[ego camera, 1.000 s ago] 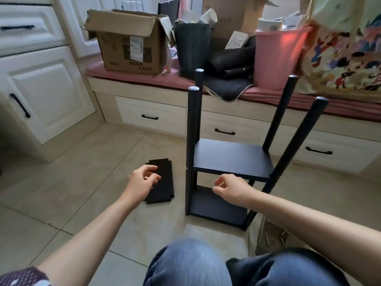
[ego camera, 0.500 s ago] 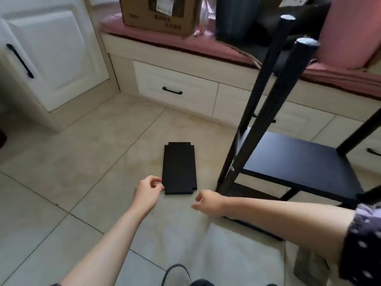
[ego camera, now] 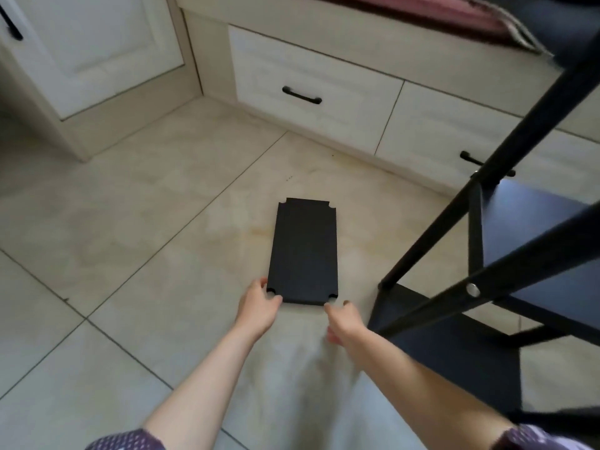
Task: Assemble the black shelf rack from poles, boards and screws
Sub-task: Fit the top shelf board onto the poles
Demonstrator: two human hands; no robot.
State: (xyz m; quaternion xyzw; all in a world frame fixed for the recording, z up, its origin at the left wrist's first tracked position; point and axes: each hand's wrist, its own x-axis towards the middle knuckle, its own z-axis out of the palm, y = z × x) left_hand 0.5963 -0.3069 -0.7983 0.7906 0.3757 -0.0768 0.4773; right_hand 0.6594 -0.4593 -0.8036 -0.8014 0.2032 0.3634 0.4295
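Both hands outstretched: left (ego camera: 258, 308) fingers curled, right (ego camera: 344, 323) blurred.

A: Setting? Looks like a room in a home.
B: Agreed. Beige tiled floor (ego camera: 136, 228) with grey grout lines; cream panelled cabinet door (ego camera: 97, 43) at left with a black handle.
A: Along the far wall, a built-in window seat with cream drawers (ego camera: 311, 92), black bar pulls, and a dark red cushion (ego camera: 422, 14) on top.
B: Domestic fittings throughout, so a home.

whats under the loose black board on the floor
The loose black board lies flat on the beige floor tiles. Whether anything lies beneath it is hidden by the board.
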